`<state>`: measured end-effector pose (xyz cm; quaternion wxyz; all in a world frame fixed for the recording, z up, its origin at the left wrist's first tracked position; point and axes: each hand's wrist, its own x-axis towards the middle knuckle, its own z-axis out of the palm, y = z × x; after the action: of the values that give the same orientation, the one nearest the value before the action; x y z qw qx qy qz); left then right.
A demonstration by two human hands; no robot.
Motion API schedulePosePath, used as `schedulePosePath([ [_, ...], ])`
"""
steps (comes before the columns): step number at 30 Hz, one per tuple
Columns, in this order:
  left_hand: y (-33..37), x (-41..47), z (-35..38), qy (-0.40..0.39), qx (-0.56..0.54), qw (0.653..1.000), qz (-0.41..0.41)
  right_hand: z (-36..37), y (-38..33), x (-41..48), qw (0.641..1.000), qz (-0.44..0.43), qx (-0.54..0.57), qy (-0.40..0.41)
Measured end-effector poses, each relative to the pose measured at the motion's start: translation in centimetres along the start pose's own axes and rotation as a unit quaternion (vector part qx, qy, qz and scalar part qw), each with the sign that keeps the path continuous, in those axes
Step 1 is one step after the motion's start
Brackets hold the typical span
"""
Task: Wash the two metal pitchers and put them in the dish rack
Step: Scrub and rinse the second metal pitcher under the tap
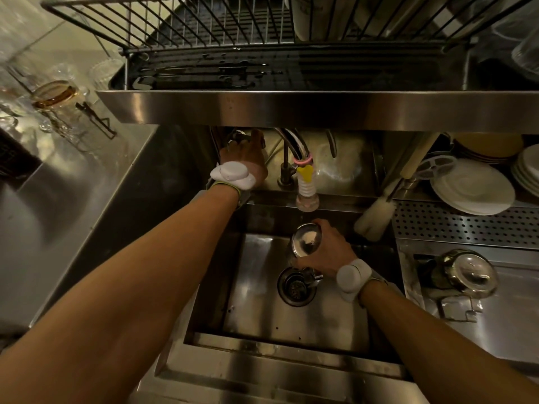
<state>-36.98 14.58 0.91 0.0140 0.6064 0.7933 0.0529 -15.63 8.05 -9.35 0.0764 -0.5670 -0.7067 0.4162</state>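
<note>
1 small pitcher [306,239] of polished steel, round-mouthed, is held over the steel sink [335,316], just below the ribbed white nozzle [306,193] and above the round perforated drain [296,285]. It is tilted so that its mouth faces up toward the camera; a pale patch is seen inside. It is gripped around the body by the right hand [329,249], fingers curled. The left hand [245,156] is extended under the brushed-steel shelf [291,107], and its fingers are closed on a chrome lever [237,138].

The second pitcher [463,272], larger, rounded and mirror-bright, rests on the steel counter [510,316] right of the sink, well apart from the first. The wire dish rack [204,27] is set above the shelf, over a wet, ribbed black tray [233,71]. Stacked white plates [472,191] and a pale bristle brush [376,217] are noted at the right, by a perforated steel panel [466,225].
</note>
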Motion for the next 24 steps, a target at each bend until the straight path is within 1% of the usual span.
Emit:
schedulePosePath([
  [2, -0.1, -0.1, 0.0, -0.002, -0.001, 1.0, 0.002, 0.0, 0.1, 0.0, 1.0, 0.0, -0.001, -0.001],
  [6, -0.3, -0.4, 0.1, 0.023, -0.004, 1.0, 0.019, 0.0, 0.0, -0.1, 1.0, 0.003, 0.0, -0.003],
  [8, -0.3, -0.5, 0.0, 0.02, -0.012, 0.999, 0.022, -0.1, 0.0, -0.2, 1.0, 0.009, 0.001, -0.003],
  [10, -0.3, -1.1, 0.1, 0.013, -0.057, 0.998, 0.017, -0.1, 0.0, -0.3, 1.0, 0.014, 0.002, 0.0],
  [12, -0.3, -3.2, 0.7, 0.034, -0.14, 0.989, 0.009, 0.0, 0.0, -0.7, 1.0, 0.021, 0.007, 0.001],
  [13, 0.0, -4.7, 1.7, 0.044, -0.179, 0.983, -0.013, 0.1, 0.1, -0.9, 1.0, 0.028, 0.014, 0.006],
  [14, 0.5, -6.5, 3.0, 0.027, -0.224, 0.973, -0.043, 0.2, 0.3, -1.0, 0.999, 0.039, 0.024, 0.014],
  [15, 1.2, -8.4, 4.6, -0.03, -0.275, 0.958, -0.078, 0.4, 0.4, -1.1, 0.998, 0.048, 0.038, 0.025],
  [16, 2.1, -10.2, 6.3, -0.108, -0.332, 0.931, -0.108, 0.5, 0.6, -1.2, 0.996, 0.057, 0.056, 0.034],
  [17, 3.3, -11.9, 7.7, -0.19, -0.395, 0.889, -0.133, 0.7, 0.8, -1.3, 0.994, 0.062, 0.079, 0.04],
  [18, 4.3, -13.2, 9.2, -0.25, -0.454, 0.841, -0.154, 0.9, 0.9, -1.4, 0.991, 0.067, 0.107, 0.04],
  [19, 5.1, -14.1, 10.5, -0.271, -0.499, 0.805, -0.174, 1.1, 0.7, -1.6, 0.987, 0.072, 0.136, 0.035],
  [20, 5.7, -14.6, 12.0, -0.268, -0.537, 0.776, -0.194, 1.2, 0.7, -1.9, 0.982, 0.079, 0.167, 0.025],
  [21, 6.0, -14.8, 12.8, -0.257, -0.563, 0.756, -0.211, 1.4, 0.7, -2.1, 0.976, 0.086, 0.2, 0.014],
  [22, 6.0, -14.8, 13.0, -0.246, -0.581, 0.745, -0.215, 1.3, 0.5, -2.2, 0.969, 0.092, 0.231, 0.008],
  [24, 5.9, -14.5, 12.1, -0.221, -0.595, 0.739, -0.227, 0.7, -0.1, -2.2, 0.952, 0.096, 0.29, 0.023],
])
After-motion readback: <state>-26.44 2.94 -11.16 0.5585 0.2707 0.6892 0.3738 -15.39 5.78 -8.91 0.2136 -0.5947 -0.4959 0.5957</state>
